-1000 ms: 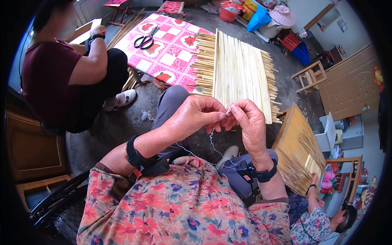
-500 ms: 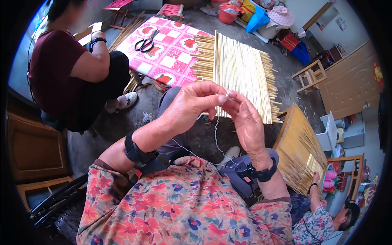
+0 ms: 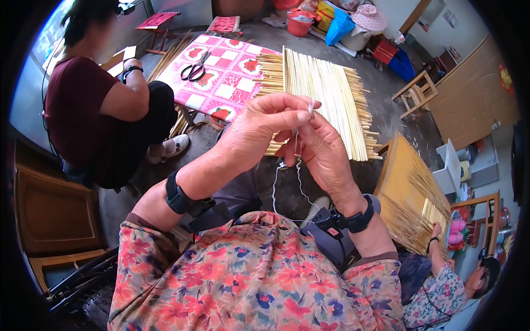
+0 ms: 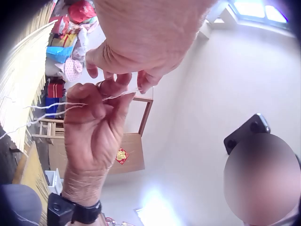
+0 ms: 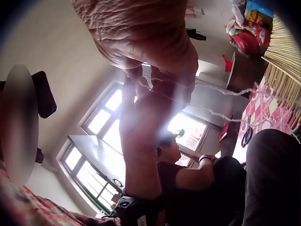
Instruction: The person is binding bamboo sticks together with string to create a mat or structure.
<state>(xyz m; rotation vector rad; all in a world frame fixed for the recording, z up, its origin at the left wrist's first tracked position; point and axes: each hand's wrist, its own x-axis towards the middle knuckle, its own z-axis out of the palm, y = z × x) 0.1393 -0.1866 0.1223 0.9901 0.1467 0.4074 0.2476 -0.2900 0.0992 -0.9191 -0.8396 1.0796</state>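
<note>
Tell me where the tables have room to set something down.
Pink tablecloth: between the scissors and the stalk mat, toward the far edge. Yellow table: the end nearest the mat, before the loose stalks. Crowded: beneath the mat and among those stalks.

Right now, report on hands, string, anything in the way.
Left hand pinching string; right hand holding it too. String hanging below. No obstruction seen.
</note>
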